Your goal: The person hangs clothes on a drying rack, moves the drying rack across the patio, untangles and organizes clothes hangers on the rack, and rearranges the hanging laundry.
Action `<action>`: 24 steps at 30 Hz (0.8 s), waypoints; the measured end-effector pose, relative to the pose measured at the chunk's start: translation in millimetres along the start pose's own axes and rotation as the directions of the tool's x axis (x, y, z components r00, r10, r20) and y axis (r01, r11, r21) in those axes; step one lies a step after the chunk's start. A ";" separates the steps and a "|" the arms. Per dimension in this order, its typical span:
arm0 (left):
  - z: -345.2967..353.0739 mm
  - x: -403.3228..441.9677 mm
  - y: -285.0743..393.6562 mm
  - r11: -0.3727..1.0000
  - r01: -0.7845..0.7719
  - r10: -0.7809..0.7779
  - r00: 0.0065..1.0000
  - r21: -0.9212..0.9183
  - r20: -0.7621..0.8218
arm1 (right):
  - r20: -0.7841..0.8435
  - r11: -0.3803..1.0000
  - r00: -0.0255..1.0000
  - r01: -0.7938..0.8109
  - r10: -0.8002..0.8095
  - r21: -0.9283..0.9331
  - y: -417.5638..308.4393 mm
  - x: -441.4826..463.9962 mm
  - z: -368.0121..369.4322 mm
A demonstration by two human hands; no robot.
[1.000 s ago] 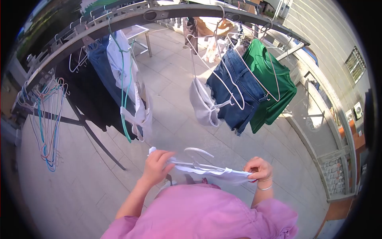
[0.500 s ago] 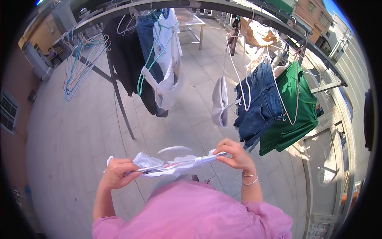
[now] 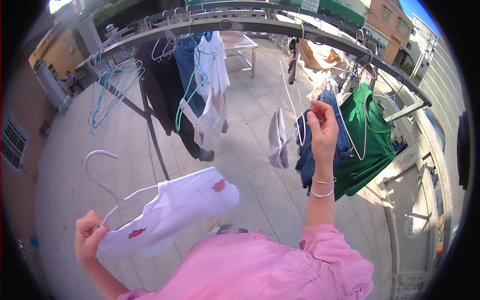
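My left hand (image 3: 91,235), at lower left, is closed round one end of a white clothes hanger (image 3: 135,194). A white garment with red motifs (image 3: 172,215) hangs over that hanger, and its lower edge is blurred. My right hand (image 3: 325,125) is raised in front of the blue denim garment (image 3: 327,135). Its fingers are bent and apart from the thumb, with nothing visible between them. Close by it are a pale hanger (image 3: 301,125) and a green garment (image 3: 367,145).
A metal drying rack (image 3: 200,26) spans the top. On its left hang several bare hangers (image 3: 117,95), dark trousers (image 3: 157,85) and a white bra (image 3: 212,120). A grey-white cloth item (image 3: 278,140) hangs mid-right. At far left a person (image 3: 72,80) is in the background.
My right hand has let go of the white garment and risen toward the rack. My left hand has moved left and down, carrying the hanger and garment, which now shows its red motifs.
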State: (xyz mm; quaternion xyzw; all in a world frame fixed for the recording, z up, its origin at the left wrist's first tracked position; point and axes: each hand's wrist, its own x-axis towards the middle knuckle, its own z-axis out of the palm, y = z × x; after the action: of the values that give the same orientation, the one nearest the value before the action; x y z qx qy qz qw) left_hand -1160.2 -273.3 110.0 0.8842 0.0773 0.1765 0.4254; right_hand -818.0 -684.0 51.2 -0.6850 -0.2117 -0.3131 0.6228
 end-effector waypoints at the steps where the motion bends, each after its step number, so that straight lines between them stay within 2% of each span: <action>1: -3.8 -3.3 1.7 0.997 0.076 -0.077 0.997 -0.034 -0.015 | 0.033 0.998 0.998 -0.047 0.048 -0.032 0.5 6.4 2.4; 3: -12.6 -9.7 2.9 0.968 0.227 -0.233 0.972 -0.111 -0.042 | 0.103 0.986 0.984 -0.133 0.143 -0.102 -1.2 16.9 8.6; 6: -30.0 -20.1 4.3 0.946 0.249 -0.293 0.930 -0.207 -0.223 | 0.088 0.984 0.990 -0.099 0.113 -0.148 4.8 19.9 15.7; 7: -40.4 -20.7 3.6 0.959 0.220 -0.257 0.940 -0.176 -0.225 | 0.059 0.989 0.996 -0.062 0.070 -0.132 3.1 18.6 17.1; 12: -57.1 10.8 19.9 0.907 0.284 -0.341 0.929 -0.310 -0.147 | 0.008 0.998 1.000 0.013 -0.013 -0.065 -6.9 13.5 20.0; 14: -48.6 35.2 34.0 0.902 0.303 -0.366 0.914 -0.308 -0.174 | -0.075 0.993 0.993 0.088 -0.094 -0.072 -24.9 4.5 23.9; 16: -48.6 59.1 41.1 0.910 0.292 -0.333 0.937 -0.294 -0.101 | -0.151 0.978 0.966 0.205 -0.210 -0.044 -44.8 -10.0 30.3; 20: -46.7 113.2 51.6 0.916 0.290 -0.331 0.937 -0.277 -0.113 | -0.068 0.898 0.899 0.436 -0.432 0.060 -65.6 -42.2 46.6; 22: -43.1 140.7 53.3 0.902 0.275 -0.330 0.936 -0.332 -0.120 | 0.018 0.870 0.874 0.482 -0.486 0.107 -66.0 -52.9 57.1; 24: -37.1 165.8 55.0 0.887 0.260 -0.319 0.943 -0.380 -0.099 | 0.138 0.910 0.899 0.408 -0.415 0.078 -65.5 -55.4 69.6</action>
State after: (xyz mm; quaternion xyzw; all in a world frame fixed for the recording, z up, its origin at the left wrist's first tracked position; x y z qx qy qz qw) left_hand -1021.5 -233.3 215.0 0.7521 0.2085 0.1920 0.5949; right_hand -890.7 -601.0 58.1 -0.6320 -0.4055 -0.3794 0.5406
